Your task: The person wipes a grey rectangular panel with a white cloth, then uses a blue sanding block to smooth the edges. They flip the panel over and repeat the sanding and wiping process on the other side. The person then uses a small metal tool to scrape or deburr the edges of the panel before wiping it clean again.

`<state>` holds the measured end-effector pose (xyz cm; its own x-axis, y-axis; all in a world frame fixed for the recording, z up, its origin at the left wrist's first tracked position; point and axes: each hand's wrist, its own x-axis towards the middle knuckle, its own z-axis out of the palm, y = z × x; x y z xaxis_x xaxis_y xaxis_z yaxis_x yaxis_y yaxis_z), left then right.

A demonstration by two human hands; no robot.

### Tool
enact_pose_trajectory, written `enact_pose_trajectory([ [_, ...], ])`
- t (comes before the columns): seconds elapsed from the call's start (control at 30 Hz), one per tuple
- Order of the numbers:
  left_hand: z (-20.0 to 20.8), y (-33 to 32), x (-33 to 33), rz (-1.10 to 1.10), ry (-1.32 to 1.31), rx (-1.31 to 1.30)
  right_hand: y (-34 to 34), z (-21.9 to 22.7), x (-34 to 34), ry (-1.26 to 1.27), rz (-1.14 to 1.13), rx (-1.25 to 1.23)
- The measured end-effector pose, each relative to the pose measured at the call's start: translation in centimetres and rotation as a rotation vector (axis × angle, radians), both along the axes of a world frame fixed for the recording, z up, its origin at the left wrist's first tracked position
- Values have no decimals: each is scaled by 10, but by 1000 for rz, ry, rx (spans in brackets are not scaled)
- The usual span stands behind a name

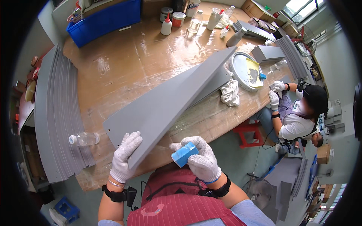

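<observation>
Here, left hand gripping the grey panel's near edge, right hand clutching a blue block.

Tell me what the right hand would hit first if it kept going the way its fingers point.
The right hand, holding a blue block, points left; it would probably meet the grey panel's near edge first, though depth is unclear.

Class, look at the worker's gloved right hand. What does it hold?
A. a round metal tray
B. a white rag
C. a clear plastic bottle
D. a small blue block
D: the right hand has its grip closed around a small blue block, beside the long grey panel that the left hand steadies.
</observation>
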<state>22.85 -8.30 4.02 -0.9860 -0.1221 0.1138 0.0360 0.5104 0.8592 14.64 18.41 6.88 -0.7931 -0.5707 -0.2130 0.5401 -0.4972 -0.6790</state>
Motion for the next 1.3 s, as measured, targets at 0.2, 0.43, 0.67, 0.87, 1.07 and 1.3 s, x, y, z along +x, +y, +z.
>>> enact_pose_trajectory([
  [0.2, 0, -3, -3, 320, -63, 1307, 1, 3, -16, 58, 37, 101],
  [0.43, -6, -7, -8, 408, -215, 1460, -4, 13, -31, 204, -16, 266],
  [0.67, -36, -10, 4, 67, 80, 2158, -54, 58, -49, 544, 116, 502],
  [0.87, -47, 0, 3, 23, 228, 2117, -145, 53, -53, 1326, 545, 799],
  [1.07, -39, 1, 9, 41, 195, 2082, -203, 31, -47, 1628, 598, 862],
  [1.3, -37, -1, 9, -8, 250, 2084, -236, 25, -60, 1637, 564, 900],
])
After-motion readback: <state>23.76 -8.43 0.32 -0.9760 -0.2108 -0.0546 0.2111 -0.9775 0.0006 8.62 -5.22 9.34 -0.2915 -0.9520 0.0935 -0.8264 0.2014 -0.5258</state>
